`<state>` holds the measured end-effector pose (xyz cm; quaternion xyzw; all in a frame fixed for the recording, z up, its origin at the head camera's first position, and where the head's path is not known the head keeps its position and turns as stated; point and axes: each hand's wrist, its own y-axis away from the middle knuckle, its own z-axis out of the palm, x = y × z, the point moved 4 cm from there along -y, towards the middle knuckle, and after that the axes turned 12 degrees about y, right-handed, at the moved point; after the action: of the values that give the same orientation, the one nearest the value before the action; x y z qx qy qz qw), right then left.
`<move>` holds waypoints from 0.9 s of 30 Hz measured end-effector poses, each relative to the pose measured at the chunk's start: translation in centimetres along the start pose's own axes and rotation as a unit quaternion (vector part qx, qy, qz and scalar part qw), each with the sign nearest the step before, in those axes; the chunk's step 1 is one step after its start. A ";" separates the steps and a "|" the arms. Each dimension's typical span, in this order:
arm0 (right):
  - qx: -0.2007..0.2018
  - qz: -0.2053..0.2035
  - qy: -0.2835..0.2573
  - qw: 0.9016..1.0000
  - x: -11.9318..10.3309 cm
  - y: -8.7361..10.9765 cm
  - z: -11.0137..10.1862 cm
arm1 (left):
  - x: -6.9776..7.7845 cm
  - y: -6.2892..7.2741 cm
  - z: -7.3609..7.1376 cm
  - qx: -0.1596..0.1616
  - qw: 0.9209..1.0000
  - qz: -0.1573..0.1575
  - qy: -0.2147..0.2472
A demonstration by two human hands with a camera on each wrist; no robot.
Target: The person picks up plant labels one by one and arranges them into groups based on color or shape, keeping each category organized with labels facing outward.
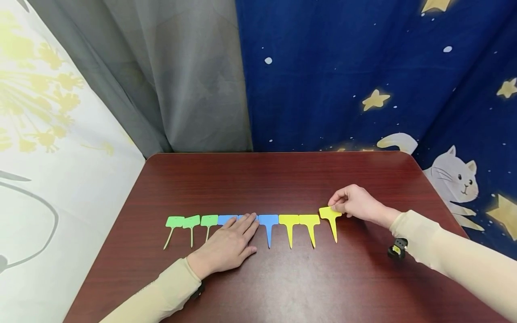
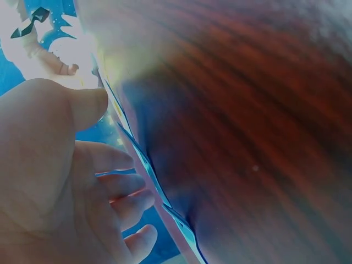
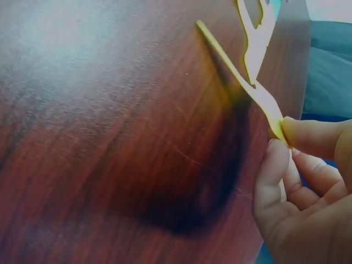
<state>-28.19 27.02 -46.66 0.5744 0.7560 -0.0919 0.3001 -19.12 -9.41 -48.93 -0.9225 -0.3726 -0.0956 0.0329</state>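
Observation:
A row of T-shaped plastic plant labels runs across the table. Green labels (image 1: pixel 191 221) lie at its left end, blue labels (image 1: pixel 268 220) in the middle, two yellow labels (image 1: pixel 288 220) to the right. My left hand (image 1: pixel 226 249) lies over the blue part with fingers extended, partly covering two blue labels. At the right end, my right hand (image 1: pixel 357 204) pinches the top corner of another yellow label (image 1: pixel 332 214) between thumb and fingers. That label (image 3: pixel 264 104) tilts up from the table in the right wrist view, its stem pointing towards the near side.
The dark red-brown table (image 1: pixel 282 179) has rounded far corners. Behind it hang a grey curtain (image 1: pixel 198 80) and a blue star-patterned curtain (image 1: pixel 323 80). A pale patterned cloth (image 1: pixel 60 179) hangs at the left. A black wrist device (image 1: pixel 397 249) sits at the right cuff.

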 end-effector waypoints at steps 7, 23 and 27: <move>-0.011 -0.001 -0.012 1.000 0.4 0.3 0.6 | -0.1 0.1 0.1 -0.001 1.000 -0.004 0.003; 0.005 -0.031 0.033 0.999 1.0 0.4 1.5 | -0.1 0.1 0.4 -0.005 1.000 -0.006 0.001; 0.013 -0.036 0.043 0.998 0.9 0.4 1.5 | -0.1 0.1 0.4 -0.005 1.000 -0.006 -0.001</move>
<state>-27.46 27.12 -48.26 0.5540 0.7873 -0.0873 0.2564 -19.03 -9.50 -49.35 -0.9205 -0.3776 -0.0970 0.0280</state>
